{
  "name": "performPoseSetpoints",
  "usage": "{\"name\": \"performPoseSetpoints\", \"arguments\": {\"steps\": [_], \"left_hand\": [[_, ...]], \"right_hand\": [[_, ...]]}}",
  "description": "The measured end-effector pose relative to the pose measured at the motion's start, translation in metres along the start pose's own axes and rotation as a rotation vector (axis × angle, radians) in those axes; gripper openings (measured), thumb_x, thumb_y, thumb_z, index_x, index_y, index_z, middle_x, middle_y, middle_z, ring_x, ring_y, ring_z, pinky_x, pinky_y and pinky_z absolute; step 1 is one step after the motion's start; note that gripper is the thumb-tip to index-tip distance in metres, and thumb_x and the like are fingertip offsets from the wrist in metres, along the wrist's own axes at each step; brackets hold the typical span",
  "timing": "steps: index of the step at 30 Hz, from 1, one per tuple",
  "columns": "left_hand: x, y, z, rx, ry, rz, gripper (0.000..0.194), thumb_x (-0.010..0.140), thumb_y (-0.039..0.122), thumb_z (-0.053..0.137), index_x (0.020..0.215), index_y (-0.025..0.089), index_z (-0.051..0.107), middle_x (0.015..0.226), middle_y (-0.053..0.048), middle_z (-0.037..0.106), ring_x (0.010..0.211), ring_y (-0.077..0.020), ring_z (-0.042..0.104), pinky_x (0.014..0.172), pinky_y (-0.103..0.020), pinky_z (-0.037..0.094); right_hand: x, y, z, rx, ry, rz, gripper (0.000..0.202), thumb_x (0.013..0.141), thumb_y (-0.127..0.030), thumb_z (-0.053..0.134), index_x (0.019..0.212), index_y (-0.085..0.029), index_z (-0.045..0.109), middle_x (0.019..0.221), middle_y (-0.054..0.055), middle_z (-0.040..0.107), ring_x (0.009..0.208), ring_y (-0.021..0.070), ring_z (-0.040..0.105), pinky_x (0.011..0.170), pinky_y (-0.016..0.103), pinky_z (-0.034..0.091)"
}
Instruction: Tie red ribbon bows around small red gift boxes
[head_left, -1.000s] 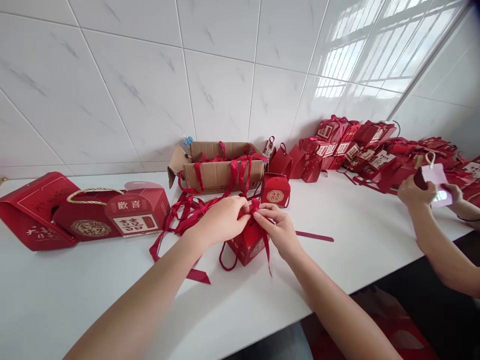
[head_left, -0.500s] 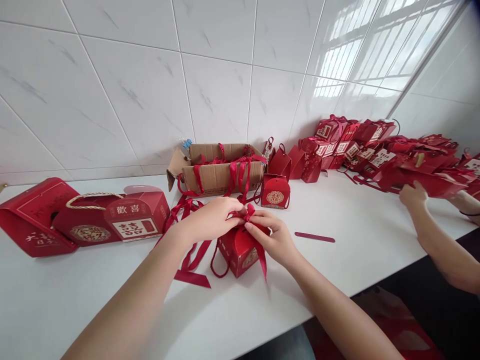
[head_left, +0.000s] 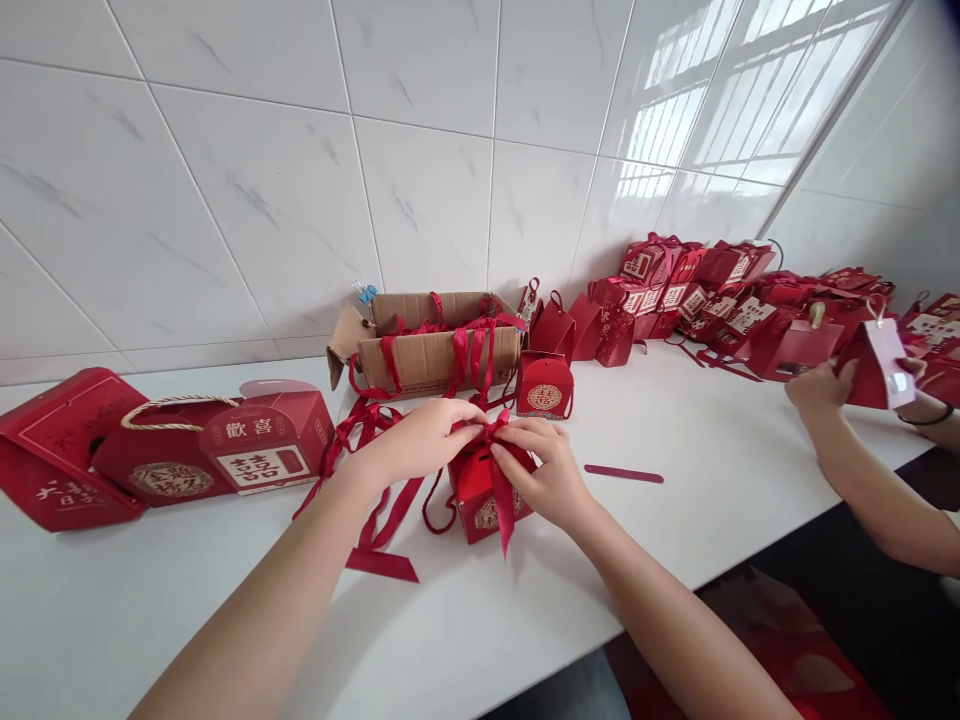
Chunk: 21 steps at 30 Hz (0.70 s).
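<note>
A small red gift box [head_left: 491, 505] with a gold round emblem stands on the white table, below both my hands. Across its top runs a dark red ribbon [head_left: 504, 500], knotted or looped, one tail hanging down the front. My left hand [head_left: 439, 435] pinches the ribbon from the left with thumb and fingers. From the right, my right hand [head_left: 547, 465] pinches it too, fingertips close to the left ones. The exact form of the knot is partly hidden by my fingers. A dark red cord [head_left: 439, 505] loops at the box's left side.
Behind is a cardboard box [head_left: 435, 362] of ribbons. Larger red boxes [head_left: 172, 460] stand left, loose ribbon [head_left: 382, 563] beside my left arm. A flat red strip [head_left: 624, 473] lies right. Another person's hand [head_left: 817, 385] holds a red box [head_left: 862, 365] near piled boxes.
The gift box has turned slightly under my hands, and the ribbon tail now hangs nearer its front middle. At right, the other person has lifted and turned a red box upright.
</note>
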<state>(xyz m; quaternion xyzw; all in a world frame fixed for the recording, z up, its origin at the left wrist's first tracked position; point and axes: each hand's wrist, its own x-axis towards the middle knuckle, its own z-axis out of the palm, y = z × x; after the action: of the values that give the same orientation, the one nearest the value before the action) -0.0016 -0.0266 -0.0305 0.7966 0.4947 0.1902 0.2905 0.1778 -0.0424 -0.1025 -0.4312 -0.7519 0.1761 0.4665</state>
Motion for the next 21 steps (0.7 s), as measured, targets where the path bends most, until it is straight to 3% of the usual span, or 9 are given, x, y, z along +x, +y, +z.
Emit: {"name": "performPoseSetpoints", "arguments": {"steps": [6, 14, 17, 19, 21], "left_hand": [[0.006, -0.007, 0.002, 0.003, 0.031, -0.011, 0.028, 0.082, 0.041, 0.051, 0.093, 0.023, 0.070, 0.095, -0.002, 0.072, 0.085, -0.0206, 0.065, 0.074, -0.029, 0.049], [0.004, -0.005, 0.000, 0.040, 0.029, -0.006, 0.025, 0.079, 0.039, 0.051, 0.083, 0.020, 0.067, 0.083, -0.002, 0.070, 0.073, -0.0184, 0.062, 0.065, -0.029, 0.046], [0.002, -0.004, -0.001, 0.050, 0.016, -0.016, 0.024, 0.078, 0.040, 0.051, 0.081, 0.020, 0.065, 0.080, -0.001, 0.069, 0.071, -0.0183, 0.061, 0.062, -0.028, 0.045], [0.001, -0.004, -0.001, 0.041, 0.004, -0.028, 0.024, 0.077, 0.040, 0.052, 0.082, 0.021, 0.065, 0.083, -0.002, 0.069, 0.073, -0.0186, 0.061, 0.062, -0.028, 0.045], [0.000, -0.004, -0.002, 0.028, -0.010, -0.025, 0.021, 0.078, 0.038, 0.052, 0.083, 0.022, 0.065, 0.087, -0.001, 0.070, 0.075, -0.0186, 0.062, 0.063, -0.027, 0.045]], "right_hand": [[0.003, 0.007, -0.008, -0.026, -0.130, -0.047, 0.028, 0.084, -0.013, 0.045, 0.100, -0.025, 0.064, 0.098, 0.004, 0.069, 0.095, 0.0208, 0.061, 0.089, 0.042, 0.038], [0.009, 0.006, -0.012, -0.082, -0.177, -0.158, 0.018, 0.084, -0.021, 0.056, 0.101, -0.024, 0.062, 0.095, 0.004, 0.068, 0.087, 0.0197, 0.060, 0.088, 0.040, 0.040], [0.011, -0.006, -0.027, -0.183, -0.212, -0.175, 0.022, 0.085, -0.022, 0.054, 0.106, -0.024, 0.061, 0.087, 0.004, 0.067, 0.080, 0.0194, 0.060, 0.085, 0.040, 0.041], [0.013, -0.014, -0.044, -0.184, -0.316, -0.123, 0.021, 0.086, -0.029, 0.055, 0.106, -0.024, 0.063, 0.072, 0.001, 0.065, 0.066, 0.0168, 0.057, 0.072, 0.035, 0.045], [0.018, -0.018, -0.061, -0.115, -0.509, -0.037, 0.023, 0.087, -0.041, 0.054, 0.092, -0.024, 0.068, 0.059, -0.001, 0.060, 0.052, 0.0139, 0.052, 0.058, 0.029, 0.044]]}}
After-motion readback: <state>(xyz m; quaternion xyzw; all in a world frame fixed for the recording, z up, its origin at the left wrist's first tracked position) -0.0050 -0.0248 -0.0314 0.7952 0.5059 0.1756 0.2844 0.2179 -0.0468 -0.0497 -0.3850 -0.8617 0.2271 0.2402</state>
